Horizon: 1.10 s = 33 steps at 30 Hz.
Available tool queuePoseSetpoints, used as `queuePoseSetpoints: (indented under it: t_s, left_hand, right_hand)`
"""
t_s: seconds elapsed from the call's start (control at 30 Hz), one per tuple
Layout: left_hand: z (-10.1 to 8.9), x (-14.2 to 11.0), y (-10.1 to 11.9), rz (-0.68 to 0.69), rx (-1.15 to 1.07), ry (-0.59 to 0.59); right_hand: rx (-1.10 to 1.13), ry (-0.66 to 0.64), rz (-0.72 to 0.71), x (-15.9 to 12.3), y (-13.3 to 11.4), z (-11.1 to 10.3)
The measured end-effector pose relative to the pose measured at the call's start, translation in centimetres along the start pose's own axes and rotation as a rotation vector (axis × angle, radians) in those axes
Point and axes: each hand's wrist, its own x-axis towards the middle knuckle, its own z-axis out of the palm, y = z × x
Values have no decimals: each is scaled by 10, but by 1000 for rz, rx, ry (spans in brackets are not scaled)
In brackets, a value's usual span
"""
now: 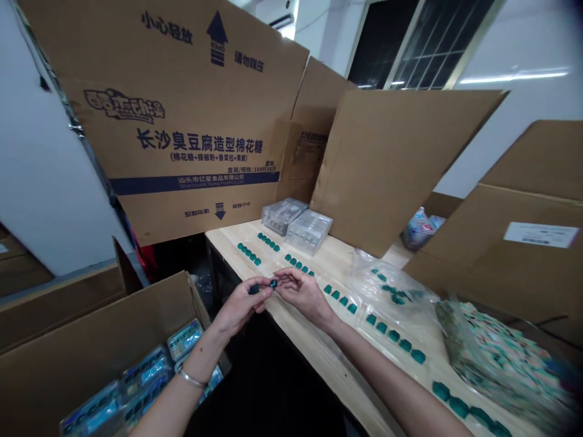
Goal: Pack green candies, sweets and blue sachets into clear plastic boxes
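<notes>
My left hand (245, 303), with a silver bangle on its wrist, is closed in a pinch over the table's near edge. A small dark green piece (253, 289) shows at its fingers. Against it, my right hand (306, 296) is closed too, and the fingertips of both hands meet on another small dark, shiny piece (273, 283). Its exact shape is partly covered by the fingers. Beyond and to the right, green faceted pieces (393, 335) lie in short rows along the wooden table (314, 355).
Two clear plastic boxes (310, 232) stand at the table's far end. A clear bag (387, 282) holds green pieces; a larger bag (505, 346) holds multicoloured bits. Cardboard cartons (204, 121) wall the back. At lower left, an open carton (91, 340) contains blue packs (146, 370).
</notes>
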Motion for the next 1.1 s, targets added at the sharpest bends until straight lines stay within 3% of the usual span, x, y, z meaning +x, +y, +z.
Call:
queuePoseSetpoints:
  t_s: [0.2,0.37,0.6,0.83,0.97,1.1]
  left_hand:
    - [-13,-12,-21,-10,171,57]
    - [-18,-12,-37,45,273,107]
    - [-4,-19,-42,-290,-192,-148]
    - [12,-22,-50,-378,-498,-163]
    - [19,-25,-53,-403,-556,-155]
    - [23,-29,-57,-445,-633,-140]
  right_hand:
    - [-245,19,-84,-25,16,14]
    - [-181,-31,-54,-31,23,8]
    - [190,-188,157,-39,26,-10]
    - [327,-188,100,-44,31,-19]
    - [390,-148,133,-45,31,-21]
    - [393,-145,58,-46,32,-19]
